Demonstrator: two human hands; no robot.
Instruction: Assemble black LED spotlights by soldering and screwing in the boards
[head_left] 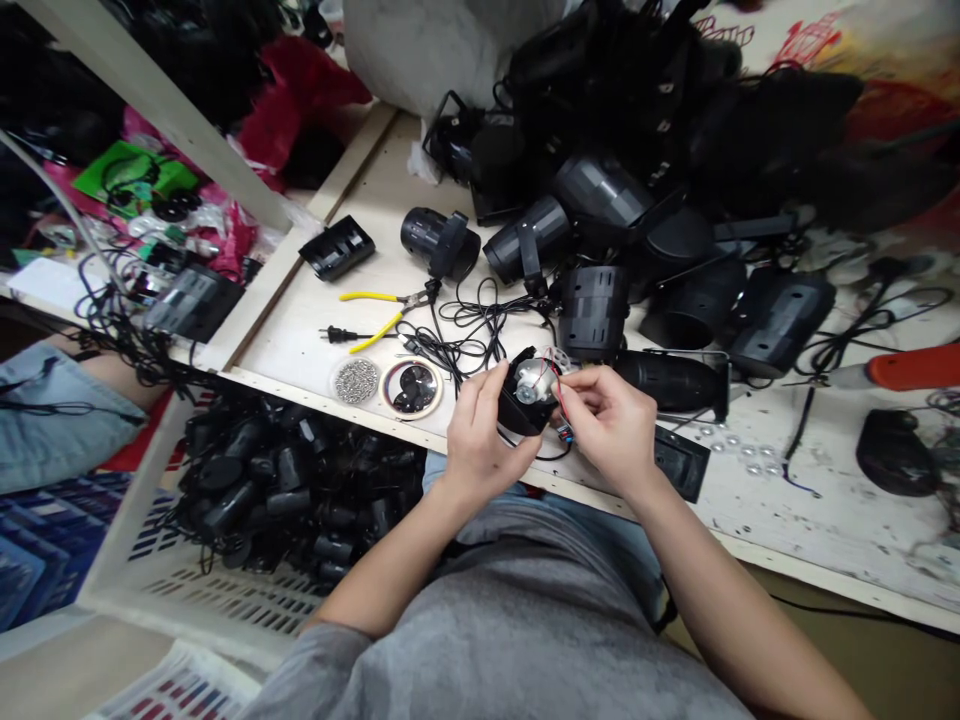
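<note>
I find the black housing (513, 412) between the thumb and fingers of my left hand (484, 440), which is closed around the housing's left and near sides. My right hand (613, 420) stands at the housing's right edge, thumb and fingertips pinched together on a thin red wire (555, 368). A silvery motor (535, 382) sits within the housing. Yellow-handled pliers (380, 332) lie left of the housing and beyond it.
</note>
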